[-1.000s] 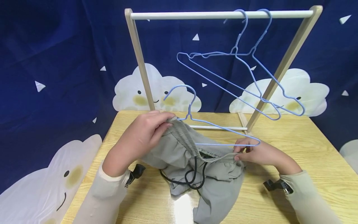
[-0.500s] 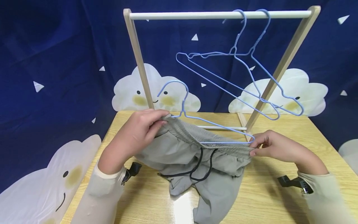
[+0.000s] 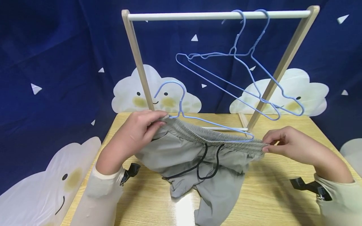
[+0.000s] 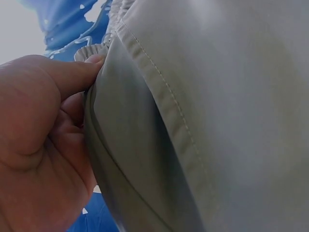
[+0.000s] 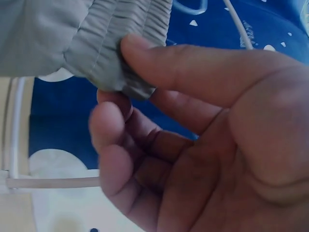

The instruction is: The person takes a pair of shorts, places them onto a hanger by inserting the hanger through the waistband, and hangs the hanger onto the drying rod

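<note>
Grey drawstring pants (image 3: 175, 150) are stretched between my hands, with a black drawstring (image 3: 217, 163) hanging at the front. My left hand (image 3: 131, 136) pinches the left end of the elastic waistband. My right hand (image 3: 294, 146) pinches its right end between thumb and fingers, as the right wrist view shows. A blue wire hanger (image 3: 205, 121) sits with its lower part inside the waist opening, its hook standing above the left part. The hanger's left end is hidden at the left hand; whether those fingers also grip it I cannot tell.
Behind stands a rack with a white rail (image 3: 181, 16) and wooden side posts (image 3: 282, 67). Two more blue hangers (image 3: 236, 53) hang from the rail's right half. Beneath is a wooden table (image 3: 271, 191), with a blue cloud-patterned cloth (image 3: 70, 47) behind it.
My right hand has moved right, pulling the waistband wider and past the hanger's right end. My left hand and the hanger have shifted slightly left. The drawstring loop hangs more spread out.
</note>
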The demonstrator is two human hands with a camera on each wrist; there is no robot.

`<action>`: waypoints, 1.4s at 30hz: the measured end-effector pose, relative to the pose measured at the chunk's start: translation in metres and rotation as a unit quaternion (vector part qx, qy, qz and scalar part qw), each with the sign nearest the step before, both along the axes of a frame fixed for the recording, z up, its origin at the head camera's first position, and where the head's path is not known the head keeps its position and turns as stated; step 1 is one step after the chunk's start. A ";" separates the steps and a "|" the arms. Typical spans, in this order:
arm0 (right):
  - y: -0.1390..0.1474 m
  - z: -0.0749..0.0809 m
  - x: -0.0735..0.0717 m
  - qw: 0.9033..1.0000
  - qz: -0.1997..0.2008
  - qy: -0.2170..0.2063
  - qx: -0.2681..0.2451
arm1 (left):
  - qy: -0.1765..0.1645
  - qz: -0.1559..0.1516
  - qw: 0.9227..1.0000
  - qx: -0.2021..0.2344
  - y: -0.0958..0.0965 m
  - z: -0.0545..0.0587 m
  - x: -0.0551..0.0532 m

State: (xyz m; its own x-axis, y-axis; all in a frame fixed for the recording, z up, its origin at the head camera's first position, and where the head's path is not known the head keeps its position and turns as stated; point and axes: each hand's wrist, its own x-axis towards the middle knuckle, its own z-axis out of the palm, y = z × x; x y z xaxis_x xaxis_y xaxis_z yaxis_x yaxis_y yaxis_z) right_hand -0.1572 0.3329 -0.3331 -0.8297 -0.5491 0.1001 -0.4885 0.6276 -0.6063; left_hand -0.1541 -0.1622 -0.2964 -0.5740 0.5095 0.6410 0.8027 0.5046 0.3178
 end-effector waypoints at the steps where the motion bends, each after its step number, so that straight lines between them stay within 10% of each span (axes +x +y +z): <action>1: 0.000 0.002 0.002 1.000 -0.010 0.002 0.004 | 0.000 -0.001 1.000 -0.001 0.000 0.000 0.000; 18: -0.001 0.023 0.023 0.992 -0.118 0.001 -0.039 | 0.019 -0.032 0.999 -0.014 0.000 -0.002 -0.002; 30: -0.028 0.024 0.030 0.980 -0.081 0.089 -0.158 | 0.004 -0.048 0.999 -0.018 0.007 -0.006 -0.004; 42: -0.061 0.021 0.034 0.974 -0.060 0.137 -0.173 | 0.000 -0.056 0.998 -0.008 0.021 -0.010 -0.001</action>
